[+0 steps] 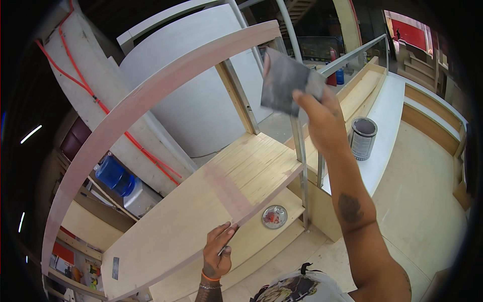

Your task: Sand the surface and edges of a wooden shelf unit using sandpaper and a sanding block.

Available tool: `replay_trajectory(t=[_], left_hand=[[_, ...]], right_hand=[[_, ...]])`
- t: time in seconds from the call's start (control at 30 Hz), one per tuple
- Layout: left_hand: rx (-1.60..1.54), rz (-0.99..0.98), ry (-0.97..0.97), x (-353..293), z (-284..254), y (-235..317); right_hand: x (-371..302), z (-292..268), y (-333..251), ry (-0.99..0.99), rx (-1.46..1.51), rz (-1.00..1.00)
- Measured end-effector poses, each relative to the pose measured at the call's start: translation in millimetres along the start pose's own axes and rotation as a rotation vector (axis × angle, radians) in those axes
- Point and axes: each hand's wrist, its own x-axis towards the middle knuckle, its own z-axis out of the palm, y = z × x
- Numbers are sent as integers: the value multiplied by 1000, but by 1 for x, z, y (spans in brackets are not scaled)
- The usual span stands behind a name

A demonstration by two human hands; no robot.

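My right hand [322,113] is raised at the right, fingers closed on a dark grey rectangular sheet [286,83]. Motion blurs the sheet, which looks like sandpaper and has a pinkish patch at one corner. Its upper edge is near the post end of a curved, pink-smeared wooden rail [146,93]. Lower down, my left hand [219,246] rests with fingers stretched out against the front edge of a pale wooden shelf board [176,231]. A pink stripe of filler [229,189] crosses that board. Below it, a round metal lid [274,217] carries reddish paste.
A grey can [363,138] stands on the white counter [390,118] at the right. Metal posts [300,166] support the frame. A small grey plate [115,268] lies at the board's left end. Orange-red tubing [100,103] runs along a pillar, near a blue water bottle [114,175].
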Motion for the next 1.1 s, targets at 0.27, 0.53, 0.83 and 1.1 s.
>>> replay_trajectory(t=[0.27, 0.53, 0.83, 1.1], left_hand=[[-190, -383, 203, -40, 12, 5], [-156, -509, 277, -68, 8, -3], [-111, -581, 319, -83, 9, -10], [-154, -556, 349, -79, 16, -13]], right_hand=[[82, -8, 25, 65, -1196, -1179], [93, 11, 59, 130, -1187, -1165], [92, -9, 62, 164, -1177, -1137], [77, -21, 75, 139, -1182, -1033]])
